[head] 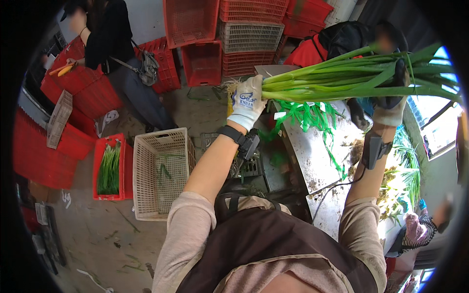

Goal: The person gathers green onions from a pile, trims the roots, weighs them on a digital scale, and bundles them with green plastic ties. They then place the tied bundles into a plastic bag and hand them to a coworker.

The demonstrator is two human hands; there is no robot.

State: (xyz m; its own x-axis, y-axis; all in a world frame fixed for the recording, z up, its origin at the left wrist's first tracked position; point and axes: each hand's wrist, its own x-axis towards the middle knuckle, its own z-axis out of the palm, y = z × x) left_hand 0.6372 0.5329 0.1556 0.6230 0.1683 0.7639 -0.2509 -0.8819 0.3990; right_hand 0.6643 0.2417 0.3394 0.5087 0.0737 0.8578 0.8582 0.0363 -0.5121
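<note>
A bundle of long green onions (322, 80) is held up, roughly level, between my two gloved hands. My left hand (249, 97), in a white work glove, is closed around the pale root end. Farther along the leaves, my right hand (394, 88), in a glove with a dark palm, grips the bundle and is partly hidden by the leaves. Below the bundle, green mesh bands with white tags (311, 117) hang over the edge of a metal table (311, 161). More green onions (406, 168) lie on the table's far right side.
A white plastic crate (164, 175) holding a few leaf scraps stands on the floor beside a red crate (126, 168) filled with greens. Stacked crates (253, 36) rise at the back. One person (121, 66) stands at left; others (329, 40) are across the table and at lower right (417, 230).
</note>
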